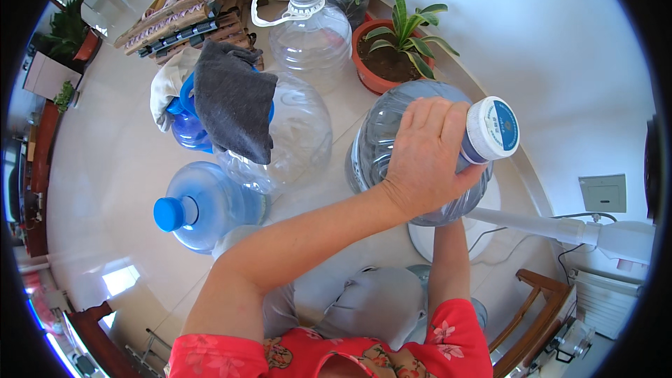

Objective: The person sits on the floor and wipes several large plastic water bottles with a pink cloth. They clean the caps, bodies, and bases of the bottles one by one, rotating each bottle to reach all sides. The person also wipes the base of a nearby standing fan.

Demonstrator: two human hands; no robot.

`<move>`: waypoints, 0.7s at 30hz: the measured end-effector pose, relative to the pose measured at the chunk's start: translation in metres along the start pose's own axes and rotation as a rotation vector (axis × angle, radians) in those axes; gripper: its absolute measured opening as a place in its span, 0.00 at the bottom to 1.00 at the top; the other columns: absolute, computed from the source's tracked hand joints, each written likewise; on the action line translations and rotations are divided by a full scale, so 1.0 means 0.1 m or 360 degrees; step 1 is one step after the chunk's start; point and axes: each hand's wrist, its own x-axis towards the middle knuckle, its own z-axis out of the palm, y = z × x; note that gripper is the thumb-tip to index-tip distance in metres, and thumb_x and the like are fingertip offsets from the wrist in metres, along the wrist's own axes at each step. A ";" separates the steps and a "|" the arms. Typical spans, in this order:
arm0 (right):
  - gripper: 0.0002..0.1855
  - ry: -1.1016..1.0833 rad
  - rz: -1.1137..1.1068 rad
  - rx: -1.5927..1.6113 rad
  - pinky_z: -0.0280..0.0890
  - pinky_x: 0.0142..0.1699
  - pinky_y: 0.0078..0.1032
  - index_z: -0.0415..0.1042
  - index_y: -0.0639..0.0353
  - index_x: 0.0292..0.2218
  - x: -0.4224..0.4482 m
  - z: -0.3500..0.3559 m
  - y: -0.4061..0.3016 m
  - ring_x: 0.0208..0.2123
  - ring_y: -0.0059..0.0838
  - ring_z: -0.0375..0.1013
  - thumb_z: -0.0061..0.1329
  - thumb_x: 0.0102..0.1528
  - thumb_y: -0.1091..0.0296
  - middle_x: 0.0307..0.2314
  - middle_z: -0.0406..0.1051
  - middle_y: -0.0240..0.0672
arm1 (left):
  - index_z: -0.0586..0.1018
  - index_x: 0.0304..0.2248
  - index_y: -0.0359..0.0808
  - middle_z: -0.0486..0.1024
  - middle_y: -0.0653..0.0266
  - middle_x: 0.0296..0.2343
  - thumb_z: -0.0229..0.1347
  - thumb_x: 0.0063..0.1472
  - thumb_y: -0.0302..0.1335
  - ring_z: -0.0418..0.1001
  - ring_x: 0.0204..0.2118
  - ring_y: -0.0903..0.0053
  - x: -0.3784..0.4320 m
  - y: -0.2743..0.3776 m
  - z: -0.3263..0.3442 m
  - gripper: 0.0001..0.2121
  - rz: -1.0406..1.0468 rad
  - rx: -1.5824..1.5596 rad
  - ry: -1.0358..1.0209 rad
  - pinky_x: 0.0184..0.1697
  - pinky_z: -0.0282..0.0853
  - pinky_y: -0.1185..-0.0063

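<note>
A large clear plastic water bottle (378, 115) is before me, its neck leaning towards the wall on the right. My left hand (428, 149) grips its shoulder just below the white screw cap (493, 127), which bears a blue and white printed sticker. My right forearm reaches behind the bottle's near side, where the bottle hides the right hand. To the left are another big clear bottle (299, 131) with a dark grey cloth (231, 100) draped over it, and a blue-tinted bottle (220, 205) with a blue cap. Further back stands a clear jug (310, 42) with a white handle.
Potted plants, one in a terracotta pot (370, 71), line the wall behind. Stacked wooden slats (194, 21) lie at the back left. A white pole (530, 223) on a round base and cables are at my right, near a wooden chair (541, 283).
</note>
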 end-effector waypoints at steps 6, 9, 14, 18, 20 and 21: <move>0.24 0.0022 -0.0066 0.0026 0.63 0.58 0.28 0.65 0.63 0.57 -0.16 -0.04 0.10 0.53 0.27 0.68 0.42 0.66 0.57 0.51 0.69 0.35 | 0.69 0.47 0.30 0.69 0.53 0.37 0.66 0.45 0.33 0.66 0.43 0.56 -0.03 -0.01 -0.01 0.31 -0.0002 0.0030 0.0043 0.50 0.61 0.64; 0.24 0.0011 -0.0116 0.0011 0.63 0.58 0.28 0.64 0.63 0.57 -0.25 -0.07 -0.02 0.53 0.26 0.69 0.42 0.66 0.56 0.51 0.69 0.35 | 0.70 0.46 0.33 0.70 0.54 0.36 0.67 0.45 0.34 0.68 0.41 0.54 -0.03 -0.02 -0.01 0.29 0.0038 0.0036 0.0141 0.45 0.65 0.64; 0.25 -0.0044 -0.0337 -0.0260 0.63 0.58 0.27 0.64 0.63 0.57 -0.23 -0.05 -0.53 0.53 0.26 0.69 0.41 0.67 0.56 0.51 0.69 0.35 | 0.71 0.45 0.34 0.70 0.53 0.36 0.65 0.45 0.32 0.69 0.41 0.54 -0.05 0.01 -0.02 0.27 0.0020 -0.0040 0.0151 0.46 0.65 0.64; 0.25 -0.0233 -0.0495 -0.0242 0.64 0.59 0.32 0.63 0.64 0.57 0.06 0.28 -1.21 0.54 0.32 0.69 0.42 0.66 0.57 0.53 0.68 0.38 | 0.72 0.47 0.33 0.72 0.52 0.39 0.62 0.45 0.27 0.70 0.43 0.57 -0.04 -0.04 -0.03 0.27 0.0056 -0.0135 0.0131 0.48 0.66 0.66; 0.25 -0.0290 -0.0609 -0.0233 0.65 0.58 0.32 0.63 0.65 0.57 0.01 0.77 -1.47 0.54 0.33 0.69 0.43 0.66 0.57 0.53 0.68 0.39 | 0.70 0.49 0.32 0.72 0.53 0.40 0.62 0.46 0.29 0.69 0.46 0.59 -0.09 -0.18 -0.06 0.29 -0.0214 -0.0496 0.0063 0.52 0.63 0.67; 0.25 -0.0315 -0.0672 -0.0235 0.65 0.58 0.32 0.62 0.65 0.57 -0.02 0.99 -1.58 0.54 0.33 0.69 0.43 0.66 0.58 0.53 0.68 0.40 | 0.69 0.51 0.31 0.72 0.54 0.41 0.62 0.46 0.30 0.68 0.48 0.60 -0.07 -0.22 -0.08 0.30 -0.0345 -0.0685 0.0023 0.54 0.62 0.67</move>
